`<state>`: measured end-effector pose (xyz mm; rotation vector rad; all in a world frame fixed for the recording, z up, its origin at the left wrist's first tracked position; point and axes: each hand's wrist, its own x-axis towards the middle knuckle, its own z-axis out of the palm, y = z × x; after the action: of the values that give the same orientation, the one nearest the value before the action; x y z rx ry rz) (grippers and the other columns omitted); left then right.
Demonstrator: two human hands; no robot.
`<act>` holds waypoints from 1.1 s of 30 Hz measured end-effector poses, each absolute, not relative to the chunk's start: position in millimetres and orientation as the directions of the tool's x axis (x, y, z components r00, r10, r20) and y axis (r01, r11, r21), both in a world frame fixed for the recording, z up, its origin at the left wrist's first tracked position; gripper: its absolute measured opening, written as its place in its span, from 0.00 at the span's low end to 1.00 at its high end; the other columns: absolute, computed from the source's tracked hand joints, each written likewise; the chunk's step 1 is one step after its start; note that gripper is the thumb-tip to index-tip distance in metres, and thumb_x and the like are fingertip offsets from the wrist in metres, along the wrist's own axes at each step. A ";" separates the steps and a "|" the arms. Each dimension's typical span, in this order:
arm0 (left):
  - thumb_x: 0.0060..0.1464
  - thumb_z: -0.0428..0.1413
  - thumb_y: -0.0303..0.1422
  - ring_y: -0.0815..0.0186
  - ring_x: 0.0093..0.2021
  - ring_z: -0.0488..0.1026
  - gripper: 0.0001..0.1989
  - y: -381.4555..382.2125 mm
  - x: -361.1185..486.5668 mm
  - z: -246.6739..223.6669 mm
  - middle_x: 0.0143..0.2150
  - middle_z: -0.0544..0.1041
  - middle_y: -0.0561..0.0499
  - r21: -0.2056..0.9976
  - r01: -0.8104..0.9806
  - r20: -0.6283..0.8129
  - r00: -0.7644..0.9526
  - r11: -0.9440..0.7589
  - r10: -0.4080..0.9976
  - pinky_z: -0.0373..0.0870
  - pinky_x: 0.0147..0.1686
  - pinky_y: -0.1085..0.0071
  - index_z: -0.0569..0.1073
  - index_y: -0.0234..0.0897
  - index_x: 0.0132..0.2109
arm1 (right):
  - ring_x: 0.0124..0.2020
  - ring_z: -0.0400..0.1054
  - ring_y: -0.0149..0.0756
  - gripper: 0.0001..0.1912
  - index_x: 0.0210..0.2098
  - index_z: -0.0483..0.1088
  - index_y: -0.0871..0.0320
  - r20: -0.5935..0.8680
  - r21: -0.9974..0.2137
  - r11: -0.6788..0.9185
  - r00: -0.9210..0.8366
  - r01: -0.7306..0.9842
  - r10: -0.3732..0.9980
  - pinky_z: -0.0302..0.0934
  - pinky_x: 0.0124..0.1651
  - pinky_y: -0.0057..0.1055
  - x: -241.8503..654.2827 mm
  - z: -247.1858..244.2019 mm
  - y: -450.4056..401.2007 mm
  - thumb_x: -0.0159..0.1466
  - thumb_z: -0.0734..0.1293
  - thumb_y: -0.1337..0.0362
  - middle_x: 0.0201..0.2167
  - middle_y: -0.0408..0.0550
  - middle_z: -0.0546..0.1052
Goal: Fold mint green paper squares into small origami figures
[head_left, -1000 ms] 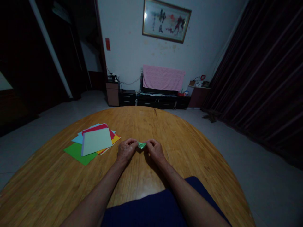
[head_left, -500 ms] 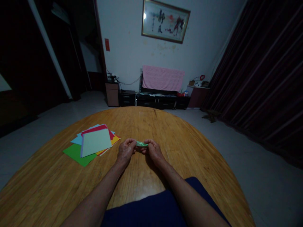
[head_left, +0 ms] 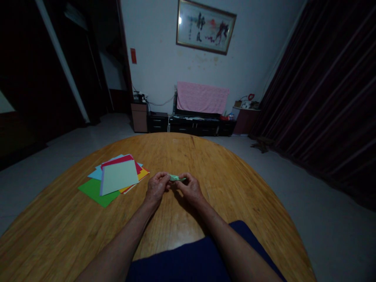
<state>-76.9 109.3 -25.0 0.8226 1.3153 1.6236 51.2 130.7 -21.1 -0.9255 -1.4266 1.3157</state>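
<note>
A small folded piece of green paper (head_left: 174, 178) is held between my two hands above the round wooden table. My left hand (head_left: 157, 187) pinches its left end between thumb and fingers. At its right end my right hand (head_left: 190, 188) has the thumb below the near edge and fingers along the far side, closed on the paper. The exact folds are too small to make out, and my fingers cover both ends.
Left of my hands lies a fanned pile of coloured paper sheets (head_left: 120, 178), a pale green one on top and a bright green sheet (head_left: 100, 192) sticking out. The wooden table (head_left: 235, 196) has a curved edge. Beyond it stands a low black cabinet (head_left: 188, 128).
My right thumb has shifted down and left off the paper's upper face, showing more of its right end. My left hand has barely moved. The pile of sheets is unchanged.
</note>
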 end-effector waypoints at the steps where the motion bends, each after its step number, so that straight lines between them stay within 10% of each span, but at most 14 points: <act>1: 0.40 0.60 0.40 0.72 0.17 0.68 0.17 108.5 -76.4 -24.6 0.22 0.75 0.54 0.972 -0.228 -0.031 -0.397 -0.066 0.917 0.61 0.19 0.76 0.69 0.33 0.35 | 0.25 0.69 0.32 0.12 0.30 0.63 0.57 0.151 -0.988 0.137 -0.252 -0.073 0.956 0.63 0.29 0.28 51.8 -22.5 132.1 0.50 0.69 0.61 0.23 0.43 0.74; 12: 0.36 0.63 0.31 0.67 0.29 0.72 0.24 95.1 -82.3 3.9 0.32 0.77 0.49 0.997 -0.082 -0.016 -0.192 0.000 0.981 0.66 0.28 0.73 0.73 0.35 0.45 | 0.28 0.67 0.32 0.11 0.34 0.66 0.56 0.287 -0.953 0.301 -0.219 0.033 0.933 0.63 0.32 0.28 57.6 -23.2 136.8 0.52 0.68 0.61 0.27 0.43 0.73; 33: 0.42 0.59 0.31 0.74 0.21 0.62 0.05 124.5 -79.3 -6.6 0.20 0.68 0.54 0.995 -0.097 0.032 0.104 -0.022 0.994 0.56 0.23 0.76 0.75 0.33 0.27 | 0.25 0.64 0.30 0.12 0.35 0.68 0.57 0.237 -0.963 0.257 -0.199 0.080 0.951 0.59 0.29 0.25 65.3 -36.8 150.5 0.51 0.68 0.59 0.24 0.41 0.72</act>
<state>-79.3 124.5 -6.6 1.2059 1.0487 1.1947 65.3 150.5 -36.8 -0.9988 -1.5333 1.0995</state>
